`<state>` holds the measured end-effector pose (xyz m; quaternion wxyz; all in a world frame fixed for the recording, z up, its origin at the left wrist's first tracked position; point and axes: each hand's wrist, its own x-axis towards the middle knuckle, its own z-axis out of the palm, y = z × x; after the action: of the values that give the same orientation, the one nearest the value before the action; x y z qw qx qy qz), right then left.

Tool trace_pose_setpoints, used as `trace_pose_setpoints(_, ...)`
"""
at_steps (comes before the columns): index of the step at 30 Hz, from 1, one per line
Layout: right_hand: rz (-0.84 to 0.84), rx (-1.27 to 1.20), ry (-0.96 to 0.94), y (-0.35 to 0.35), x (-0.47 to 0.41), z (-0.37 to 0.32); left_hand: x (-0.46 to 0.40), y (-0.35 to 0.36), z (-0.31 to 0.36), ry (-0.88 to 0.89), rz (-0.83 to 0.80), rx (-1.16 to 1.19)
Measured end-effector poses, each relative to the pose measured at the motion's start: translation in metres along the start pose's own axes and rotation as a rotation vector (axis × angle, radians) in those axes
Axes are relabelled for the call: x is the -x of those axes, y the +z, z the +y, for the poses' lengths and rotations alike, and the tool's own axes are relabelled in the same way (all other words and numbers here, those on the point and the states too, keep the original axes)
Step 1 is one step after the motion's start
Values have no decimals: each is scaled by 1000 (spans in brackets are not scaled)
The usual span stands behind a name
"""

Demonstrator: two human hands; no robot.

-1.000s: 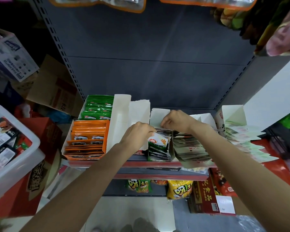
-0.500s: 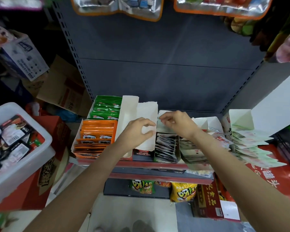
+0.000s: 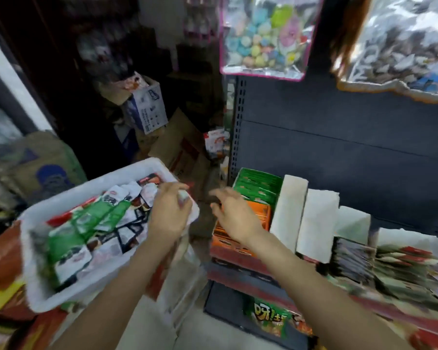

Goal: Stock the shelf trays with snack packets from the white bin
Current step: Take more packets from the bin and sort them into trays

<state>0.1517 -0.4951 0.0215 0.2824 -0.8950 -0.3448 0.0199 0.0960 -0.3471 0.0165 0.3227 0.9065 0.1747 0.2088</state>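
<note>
White bin (image 3: 61, 208) under left hand (image 3: 168, 213).

Both hands left the trays; left hand (image 3: 168, 214) reaches the white bin (image 3: 91, 286).

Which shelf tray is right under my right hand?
The orange tray, in front of the green tray. Your right hand hovers over it; the white-flapped trays sit further right.

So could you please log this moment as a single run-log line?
stage: fetching packets | left hand: over white bin, grip unclear | right hand: open, above orange tray | view: blurred
</note>
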Motion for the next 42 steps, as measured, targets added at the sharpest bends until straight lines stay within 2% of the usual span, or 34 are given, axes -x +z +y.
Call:
trace_pose_setpoints(3, -114, 27, -17, 53, -30, -52, -5, -45, -70, -85, -22, -136)
trace_pose_setpoints(6, -235, -1, 33, 98, -52, -94, -12, -81, -139, -185, -150, -262)
trace_pose_setpoints(10, -376, -105, 143, 147, -82, -133, -23, -109, -215, -122, -371, -457)
trace_pose_setpoints(14, -393, -263, 338, 172, -101, -158, -36, -118, -244, 61, -417, -570)
trace_pose_setpoints(15, -377, -246, 364, 175, -104, -161, -38, -119, -247, 80, -487, -626)
trace_pose_setpoints(17, -313, -204, 389, 183, -109, -163, -41, -117, -253, 44, -616, -705)
trace_pose_setpoints(18, -270, -194, 410, 187, -111, -165, -40, -114, -254, 26, -631, -700)
trace_pose_setpoints(22, -108, -255, 544, 197, -123, -174, -35, -103, -242, 76, -576, -559)
trace_pose_setpoints(26, 16, -475, 791, 205, -139, -175, -40, -98, -239, -77, -602, -284)
trace_pose_setpoints(28, 42, -494, 865, 209, -143, -174, -44, -99, -241, -129, -587, -171)
trace_pose_setpoints(33, 51, -486, 804, 208, -142, -175, -46, -106, -242, -211, -453, 170)
trace_pose_setpoints(37, 103, -624, 805, 192, -135, -166, -53, -109, -237, -469, -307, 447)
trace_pose_setpoints(40, 124, -819, 793, 172, -121, -152, -55, -107, -220, -486, -413, 512)
trace_pose_setpoints(42, 105, -822, 748, 159, -110, -143, -54, -104, -201, -501, -480, 662)
